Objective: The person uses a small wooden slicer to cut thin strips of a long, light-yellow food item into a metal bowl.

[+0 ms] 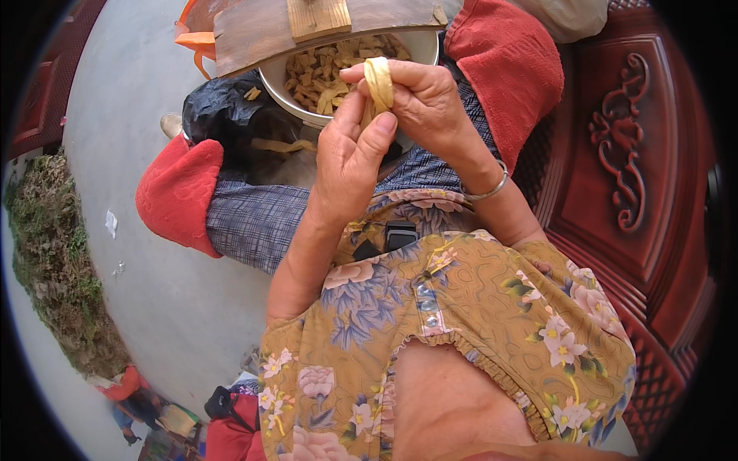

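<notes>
A pale yellow, flexible strip (379, 84) is looped around the fingers of my right hand (424, 95). My left hand (349, 155) pinches the lower part of that strip between thumb and fingers, close against the right hand. Beyond both hands, a light-coloured metal basin (275, 99) holds many small yellowish-brown knotted or folded pieces (314, 69). A wooden board (253, 37) with a lighter wood block (319, 18) on it lies across the basin's far side. Left of the basin, a black plastic bag (216, 106) has a loose yellowish strip (282, 145) at its opening.
Red cloths (179, 199) cover both knees. An orange bag (199, 40) stands behind the board's left end. A carved dark red panel (576, 150) rises at the right. Farther left are grey floor (173, 311), a heap of dry plants (57, 265) and, at the lower left, another person (130, 403).
</notes>
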### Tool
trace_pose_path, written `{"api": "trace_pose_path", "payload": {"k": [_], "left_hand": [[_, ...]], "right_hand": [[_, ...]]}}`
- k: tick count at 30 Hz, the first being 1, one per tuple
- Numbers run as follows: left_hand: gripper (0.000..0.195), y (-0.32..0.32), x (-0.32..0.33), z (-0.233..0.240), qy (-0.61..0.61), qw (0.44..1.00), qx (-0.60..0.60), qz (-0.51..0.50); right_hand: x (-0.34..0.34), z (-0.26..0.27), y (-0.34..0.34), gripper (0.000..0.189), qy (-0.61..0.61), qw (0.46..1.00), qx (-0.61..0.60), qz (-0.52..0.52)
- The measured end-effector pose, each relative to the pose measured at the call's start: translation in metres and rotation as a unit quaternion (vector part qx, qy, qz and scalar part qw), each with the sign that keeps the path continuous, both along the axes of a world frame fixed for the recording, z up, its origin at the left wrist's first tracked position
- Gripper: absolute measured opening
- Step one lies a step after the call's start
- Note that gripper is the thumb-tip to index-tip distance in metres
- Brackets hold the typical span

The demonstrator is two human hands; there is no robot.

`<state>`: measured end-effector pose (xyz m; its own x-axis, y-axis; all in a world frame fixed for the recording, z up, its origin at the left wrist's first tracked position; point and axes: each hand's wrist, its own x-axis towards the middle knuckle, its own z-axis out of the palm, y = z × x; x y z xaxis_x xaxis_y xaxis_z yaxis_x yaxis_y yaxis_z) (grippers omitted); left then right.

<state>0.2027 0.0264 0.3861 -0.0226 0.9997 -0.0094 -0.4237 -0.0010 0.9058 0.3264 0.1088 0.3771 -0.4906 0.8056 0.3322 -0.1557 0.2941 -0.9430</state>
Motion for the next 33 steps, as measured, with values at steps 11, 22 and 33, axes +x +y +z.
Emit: {"api": "trace_pose_path", "payload": {"k": [11,22,33], "left_hand": [[0.013,0.005,-0.025,-0.07,0.092,0.985,-0.129,-0.063],[0.038,0.002,-0.013,-0.081,0.552,0.794,0.197,0.163],[0.023,0.019,-0.018,-0.065,0.483,0.869,-0.045,0.096]], "right_hand": [[0.011,-0.038,0.007,0.013,-0.347,0.901,0.228,-0.127],[0.018,-0.077,-0.014,0.026,0.052,0.824,-0.536,0.174],[0.0,-0.064,-0.015,0.012,-0.176,0.981,0.056,-0.064]]}}
